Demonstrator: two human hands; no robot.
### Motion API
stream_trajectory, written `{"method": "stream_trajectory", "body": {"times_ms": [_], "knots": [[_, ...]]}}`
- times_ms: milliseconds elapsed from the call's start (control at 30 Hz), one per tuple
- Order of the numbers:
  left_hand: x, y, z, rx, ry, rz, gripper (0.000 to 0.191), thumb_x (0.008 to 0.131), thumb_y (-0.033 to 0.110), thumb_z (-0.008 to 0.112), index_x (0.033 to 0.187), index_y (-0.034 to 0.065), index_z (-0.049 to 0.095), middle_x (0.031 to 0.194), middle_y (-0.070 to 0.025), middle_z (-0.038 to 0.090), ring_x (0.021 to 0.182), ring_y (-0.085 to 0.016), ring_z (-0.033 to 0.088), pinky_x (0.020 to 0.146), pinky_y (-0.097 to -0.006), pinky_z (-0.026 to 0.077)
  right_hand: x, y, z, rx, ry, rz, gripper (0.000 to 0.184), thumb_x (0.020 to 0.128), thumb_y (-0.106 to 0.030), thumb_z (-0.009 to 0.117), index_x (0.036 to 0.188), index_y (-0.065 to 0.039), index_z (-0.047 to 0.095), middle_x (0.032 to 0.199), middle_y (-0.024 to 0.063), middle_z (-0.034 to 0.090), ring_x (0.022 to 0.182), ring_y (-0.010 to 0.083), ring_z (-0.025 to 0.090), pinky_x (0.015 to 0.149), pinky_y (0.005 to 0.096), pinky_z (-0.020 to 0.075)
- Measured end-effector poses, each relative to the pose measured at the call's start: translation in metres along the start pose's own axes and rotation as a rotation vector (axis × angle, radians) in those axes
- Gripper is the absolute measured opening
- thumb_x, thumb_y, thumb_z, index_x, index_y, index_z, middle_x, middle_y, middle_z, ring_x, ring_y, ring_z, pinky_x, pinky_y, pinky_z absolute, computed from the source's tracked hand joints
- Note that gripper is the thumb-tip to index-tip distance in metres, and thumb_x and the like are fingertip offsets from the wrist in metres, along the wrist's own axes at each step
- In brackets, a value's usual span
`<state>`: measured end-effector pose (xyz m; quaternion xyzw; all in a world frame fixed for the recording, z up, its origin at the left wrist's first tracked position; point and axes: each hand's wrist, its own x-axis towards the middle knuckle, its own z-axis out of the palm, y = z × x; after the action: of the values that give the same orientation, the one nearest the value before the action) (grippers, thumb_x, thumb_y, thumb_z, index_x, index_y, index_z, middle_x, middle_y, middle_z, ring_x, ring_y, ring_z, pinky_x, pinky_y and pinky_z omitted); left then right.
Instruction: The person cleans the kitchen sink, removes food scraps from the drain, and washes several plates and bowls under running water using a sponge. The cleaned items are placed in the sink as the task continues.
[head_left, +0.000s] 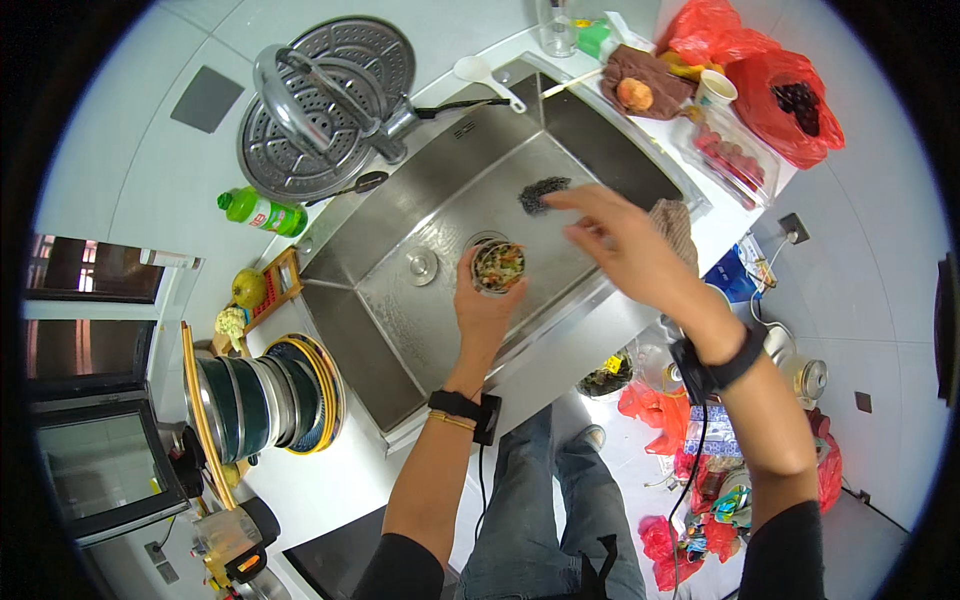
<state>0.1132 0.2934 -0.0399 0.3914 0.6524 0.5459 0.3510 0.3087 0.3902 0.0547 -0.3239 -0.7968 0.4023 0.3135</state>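
My left hand is wrapped around a sink strainer basket filled with food scraps, held over the drain opening of the stainless steel sink. To the right, my right hand is above the basin with its fingers apart and nothing seen between them. Near its fingertips a dark metal scouring pad lies on the sink floor. A round metal drain cover sits left of the basket.
A faucet and perforated steamer trays stand behind the sink. A white spoon crosses its back edge. Green bottle and stacked plates are at left; a cloth hangs over the right edge, near a fruit box.
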Motion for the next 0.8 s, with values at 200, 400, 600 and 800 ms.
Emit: {"method": "stream_trajectory", "body": {"times_ms": [200, 400, 600, 800], "knots": [[-0.026, 0.013, 0.006, 0.002, 0.096, -0.029, 0.071, 0.077, -0.001, 0.078, 0.137, 0.0017, 0.041, 0.124, -0.0107, 0.055, 0.11, -0.02, 0.058, 0.092, -0.0307, 0.052, -0.195, 0.092, -0.033, 0.235, 0.611, 0.452, 0.018, 0.103, -0.01, 0.047, 0.108, -0.002, 0.061, 0.092, -0.0009, 0.059, 0.083, 0.0071, 0.053, 0.074, 0.0221, 0.0439], [-0.074, 0.039, 0.028, -0.092, 0.038, 0.112, 0.074, 0.076, -0.018, 0.064, 0.141, 0.0026, 0.038, 0.132, -0.012, 0.052, 0.119, -0.022, 0.054, 0.1, -0.0346, 0.048, -0.378, 0.251, 0.085, 0.092, 0.496, 0.876, 0.015, 0.096, -0.009, 0.055, 0.106, -0.003, 0.064, 0.094, 0.0098, 0.068, 0.079, 0.0175, 0.064, 0.069, 0.0301, 0.0507], [-0.152, 0.021, 0.064, 0.105, 0.043, 0.171, 0.1, 0.059, 0.018, 0.078, 0.145, 0.003, 0.029, 0.141, -0.0209, 0.042, 0.128, -0.029, 0.046, 0.105, -0.0436, 0.043, -0.432, 0.328, 0.188, 0.101, 0.464, 0.976, 0.015, 0.093, -0.009, 0.057, 0.103, -0.003, 0.067, 0.097, 0.0157, 0.067, 0.08, 0.0264, 0.067, 0.071, 0.0354, 0.0534], [-0.198, -0.04, 0.092, 0.223, -0.406, 0.358, 0.112, 0.058, 0.025, 0.094, 0.143, 0.0033, 0.025, 0.136, -0.0213, 0.042, 0.124, -0.037, 0.048, 0.103, -0.0491, 0.044, -0.433, 0.343, 0.228, 0.121, 0.494, 0.961, 0.016, 0.092, -0.006, 0.057, 0.105, -0.002, 0.066, 0.093, 0.0179, 0.065, 0.078, 0.0292, 0.065, 0.071, 0.037, 0.0523]]}}
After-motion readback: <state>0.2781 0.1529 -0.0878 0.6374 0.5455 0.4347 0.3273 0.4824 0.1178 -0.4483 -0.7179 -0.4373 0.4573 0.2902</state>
